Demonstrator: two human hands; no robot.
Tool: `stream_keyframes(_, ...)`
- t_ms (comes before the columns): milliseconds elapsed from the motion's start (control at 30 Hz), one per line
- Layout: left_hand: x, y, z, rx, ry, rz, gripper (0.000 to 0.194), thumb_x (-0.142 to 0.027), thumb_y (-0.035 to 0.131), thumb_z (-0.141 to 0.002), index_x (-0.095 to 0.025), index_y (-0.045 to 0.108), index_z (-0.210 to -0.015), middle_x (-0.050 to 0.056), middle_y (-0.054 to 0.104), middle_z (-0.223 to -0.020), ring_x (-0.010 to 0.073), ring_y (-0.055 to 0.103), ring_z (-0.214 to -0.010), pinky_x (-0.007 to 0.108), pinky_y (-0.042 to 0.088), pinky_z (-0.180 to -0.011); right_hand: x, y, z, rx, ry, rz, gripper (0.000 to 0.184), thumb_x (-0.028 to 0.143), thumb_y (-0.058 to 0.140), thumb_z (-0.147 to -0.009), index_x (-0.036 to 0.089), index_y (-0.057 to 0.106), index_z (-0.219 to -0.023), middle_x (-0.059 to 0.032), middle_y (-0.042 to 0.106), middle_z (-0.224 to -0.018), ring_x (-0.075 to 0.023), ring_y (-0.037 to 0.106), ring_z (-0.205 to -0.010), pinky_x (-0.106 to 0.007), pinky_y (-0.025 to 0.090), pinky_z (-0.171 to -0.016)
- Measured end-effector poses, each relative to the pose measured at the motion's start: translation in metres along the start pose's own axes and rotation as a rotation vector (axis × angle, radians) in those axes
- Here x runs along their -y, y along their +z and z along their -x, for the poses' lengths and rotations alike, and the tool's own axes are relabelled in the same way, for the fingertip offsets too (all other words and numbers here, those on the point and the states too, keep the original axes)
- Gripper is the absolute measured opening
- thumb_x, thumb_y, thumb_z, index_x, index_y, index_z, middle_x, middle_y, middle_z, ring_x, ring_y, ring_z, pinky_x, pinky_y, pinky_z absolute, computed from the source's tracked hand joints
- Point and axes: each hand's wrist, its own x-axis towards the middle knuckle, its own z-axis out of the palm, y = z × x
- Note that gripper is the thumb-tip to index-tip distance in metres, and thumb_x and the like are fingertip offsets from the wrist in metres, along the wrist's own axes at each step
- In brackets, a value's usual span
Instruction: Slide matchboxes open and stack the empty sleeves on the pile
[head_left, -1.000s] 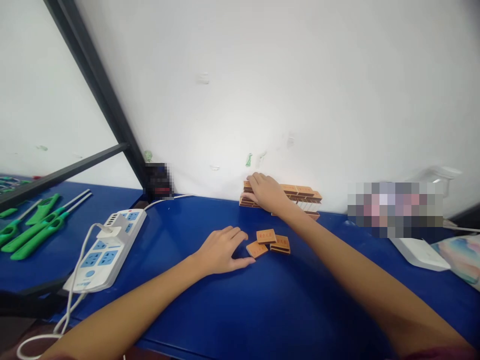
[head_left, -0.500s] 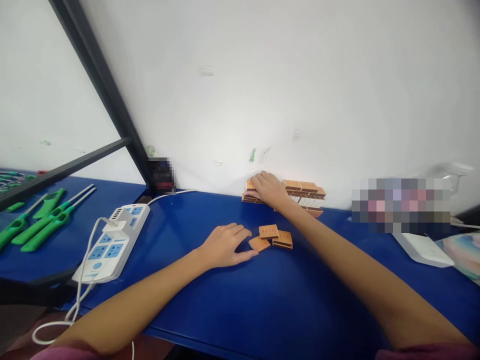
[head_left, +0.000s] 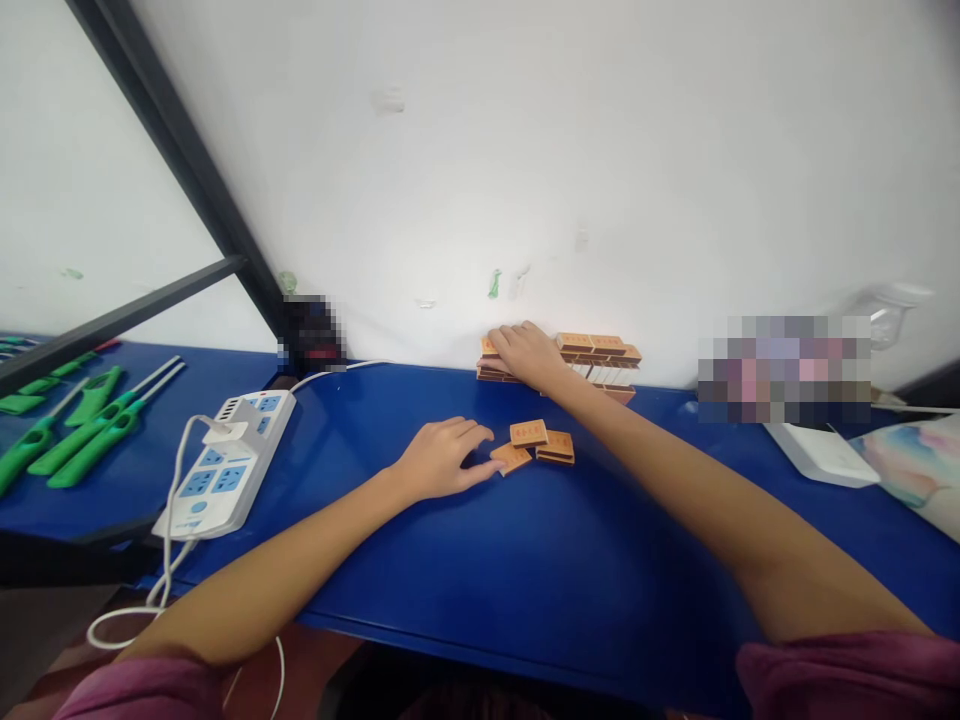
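Three orange matchboxes with red print lie in a loose pile on the blue table. One matchbox [head_left: 529, 433] rests partly on the others, a second matchbox [head_left: 556, 448] is to the right, and the lowest matchbox [head_left: 511, 460] is front left. My left hand [head_left: 442, 460] is just left of them, thumb and fingers apart, its thumb tip at the lowest box's edge. Against the wall stands a layered stack of matchboxes [head_left: 600, 345], with thin pale uprights between layers. My right hand [head_left: 529, 355] covers the stack's left part, fingers curled over a matchbox [head_left: 489, 347]; its thumb is hidden.
On the left, a white power strip [head_left: 217, 470] with a plugged charger and cables sits on the blue table [head_left: 465, 570]. Green long-nosed lighters [head_left: 105, 440] lie beyond a dark metal frame [head_left: 161, 130]. A white box [head_left: 821, 455] and blurred items are at right.
The whole view has shifted slightly. My left thumb has moved up to the lowest matchbox's edge. My right hand stays over the stack's left end.
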Motion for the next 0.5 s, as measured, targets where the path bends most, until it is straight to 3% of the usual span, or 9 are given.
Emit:
stream_keyframes(167,-0.002,-0.003,-0.002,-0.048,0.007,-0.029,0.036,-0.053,0.057,-0.102,-0.019,0.067,-0.107,0.004,0.074,-0.087,0.0194,0.070,-0.080,0.033,0.052,-0.068,-0.002,-0.006,-0.002,-0.003,-0.041,0.001,0.053,0.058,0.044,-0.105,0.009,0.064,-0.111,-0.0165,0.069,-0.096,-0.0306,0.059,-0.087,-0.039,0.034,-0.079)
stream_keyframes(300,-0.003,-0.005,-0.003,-0.071,0.006,-0.038,0.036,-0.052,0.055,-0.103,-0.019,0.067,-0.110,0.003,0.073,-0.085,0.0187,0.069,-0.078,0.032,0.051,-0.066,-0.010,-0.025,0.000,-0.072,-0.049,0.003,0.054,0.058,0.041,-0.107,0.009,0.064,-0.114,-0.0159,0.069,-0.096,-0.0296,0.057,-0.086,-0.039,0.032,-0.076)
stream_keyframes(400,-0.003,-0.004,-0.003,-0.088,0.002,-0.049,0.037,-0.053,0.056,-0.102,-0.019,0.067,-0.111,0.003,0.073,-0.086,0.0189,0.067,-0.079,0.033,0.051,-0.067,-0.015,-0.044,0.017,-0.172,-0.036,-0.002,0.059,0.061,0.037,-0.106,0.010,0.063,-0.115,-0.0144,0.068,-0.092,-0.0281,0.057,-0.083,-0.038,0.033,-0.075)
stream_keyframes(500,-0.004,-0.003,-0.003,-0.094,0.001,-0.058,0.039,-0.054,0.058,-0.101,-0.018,0.066,-0.113,0.004,0.072,-0.087,0.0205,0.066,-0.082,0.034,0.053,-0.071,-0.012,-0.057,0.046,-0.191,-0.037,-0.042,0.061,0.064,0.036,-0.106,0.010,0.064,-0.114,-0.0133,0.068,-0.090,-0.0272,0.058,-0.082,-0.038,0.035,-0.075)
